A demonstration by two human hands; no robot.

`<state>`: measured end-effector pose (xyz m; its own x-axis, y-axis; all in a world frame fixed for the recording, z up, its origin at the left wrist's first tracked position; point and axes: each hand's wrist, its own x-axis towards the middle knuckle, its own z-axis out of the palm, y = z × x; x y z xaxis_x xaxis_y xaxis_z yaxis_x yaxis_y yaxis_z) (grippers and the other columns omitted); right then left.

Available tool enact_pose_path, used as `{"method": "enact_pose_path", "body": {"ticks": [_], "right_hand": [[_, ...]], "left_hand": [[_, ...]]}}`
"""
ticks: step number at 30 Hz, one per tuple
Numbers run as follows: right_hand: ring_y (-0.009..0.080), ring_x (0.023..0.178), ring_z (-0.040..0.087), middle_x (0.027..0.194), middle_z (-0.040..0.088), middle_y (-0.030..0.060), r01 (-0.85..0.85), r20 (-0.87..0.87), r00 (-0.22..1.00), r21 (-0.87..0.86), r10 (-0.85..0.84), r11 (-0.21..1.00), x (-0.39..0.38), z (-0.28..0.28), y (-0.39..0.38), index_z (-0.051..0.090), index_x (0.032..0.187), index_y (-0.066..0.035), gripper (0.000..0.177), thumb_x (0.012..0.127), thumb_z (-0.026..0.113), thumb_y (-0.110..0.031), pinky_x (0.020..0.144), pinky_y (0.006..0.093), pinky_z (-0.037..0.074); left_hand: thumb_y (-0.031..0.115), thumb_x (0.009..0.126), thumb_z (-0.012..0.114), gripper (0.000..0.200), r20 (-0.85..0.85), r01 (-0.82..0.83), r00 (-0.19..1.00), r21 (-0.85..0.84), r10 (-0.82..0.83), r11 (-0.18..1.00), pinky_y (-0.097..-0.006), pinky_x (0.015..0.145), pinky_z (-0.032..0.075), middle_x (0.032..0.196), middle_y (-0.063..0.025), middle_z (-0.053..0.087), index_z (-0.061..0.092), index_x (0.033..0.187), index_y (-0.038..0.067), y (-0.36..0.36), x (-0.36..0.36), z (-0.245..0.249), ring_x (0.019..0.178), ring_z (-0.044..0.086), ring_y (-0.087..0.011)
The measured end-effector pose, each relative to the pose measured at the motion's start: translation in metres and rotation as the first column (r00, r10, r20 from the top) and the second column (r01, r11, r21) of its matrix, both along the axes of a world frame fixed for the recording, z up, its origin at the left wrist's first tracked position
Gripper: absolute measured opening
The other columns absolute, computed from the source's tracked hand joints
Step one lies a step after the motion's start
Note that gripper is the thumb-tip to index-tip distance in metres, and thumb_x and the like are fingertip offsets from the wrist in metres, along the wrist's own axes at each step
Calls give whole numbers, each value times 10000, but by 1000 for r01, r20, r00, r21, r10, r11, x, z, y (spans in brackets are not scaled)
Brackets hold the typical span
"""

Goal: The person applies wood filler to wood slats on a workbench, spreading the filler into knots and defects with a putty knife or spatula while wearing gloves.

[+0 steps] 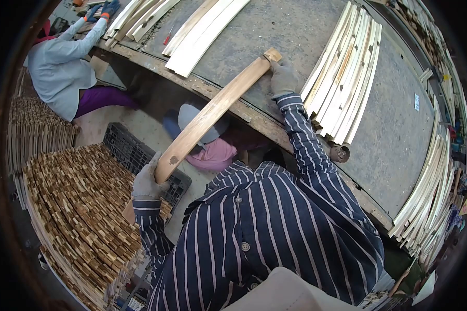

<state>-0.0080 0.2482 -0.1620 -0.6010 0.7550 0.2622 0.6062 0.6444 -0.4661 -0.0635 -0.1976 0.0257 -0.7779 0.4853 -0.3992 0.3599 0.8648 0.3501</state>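
A long wooden plank (213, 116) with a dark knot near its lower end slants across the view, over the table's front edge. My left hand (148, 179), in a grey glove, is closed round its lower-left end. My right hand (285, 78), also gloved in grey, grips the upper end above the dark tabletop (296, 26). A short piece of wood shows below my left hand; whether it belongs to the plank I cannot tell. Right of my right hand lies a row of pale strips (347, 72), some with dark knots.
Stacked wood pieces (83, 207) fill the lower left beside a black crate (127, 147). More strips (207, 36) lie on the table. A person (62, 72) works at upper left; another person (213, 153) is low beside the table. Strips (425, 192) stand at right.
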Motion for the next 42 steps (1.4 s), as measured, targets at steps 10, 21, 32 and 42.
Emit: {"method": "enact_pose_path", "body": {"ticks": [10,21,32,42], "right_hand": [[323,860,665,949,658,111,127,294,949,-35,-111,991,-1,49,-10,711,1049,-230,225,913,533,-251,717,427,530],[293,866,676,1037,665,82,-15,127,991,-121,30,993,1,25,-11,686,1131,-224,288,929,487,-173,730,426,540],[296,887,666,989,676,93,-45,110,992,-140,60,989,-1,35,-16,676,1157,-236,328,903,501,-124,769,411,532],[266,760,658,881,694,125,2,-67,997,-325,-25,946,-1,18,-5,698,1140,-194,297,886,573,-106,696,364,521]], "left_hand": [[8,580,720,872,10,5,1000,-15,-4,1000,-301,964,482,1258,-156,613,457,1408,76,0,1,1,1109,627,-229],[11,577,728,881,0,18,1000,16,-18,1000,-304,935,496,1258,-153,615,457,1413,82,-4,-2,-4,1091,632,-225],[79,585,760,866,-43,43,998,59,-41,997,-373,866,518,1099,-179,643,471,1400,130,-12,-4,-14,981,644,-327],[117,631,731,772,-150,66,986,-88,-79,994,-393,874,509,1140,-169,618,485,1362,95,-2,4,-13,1004,617,-339]]}}
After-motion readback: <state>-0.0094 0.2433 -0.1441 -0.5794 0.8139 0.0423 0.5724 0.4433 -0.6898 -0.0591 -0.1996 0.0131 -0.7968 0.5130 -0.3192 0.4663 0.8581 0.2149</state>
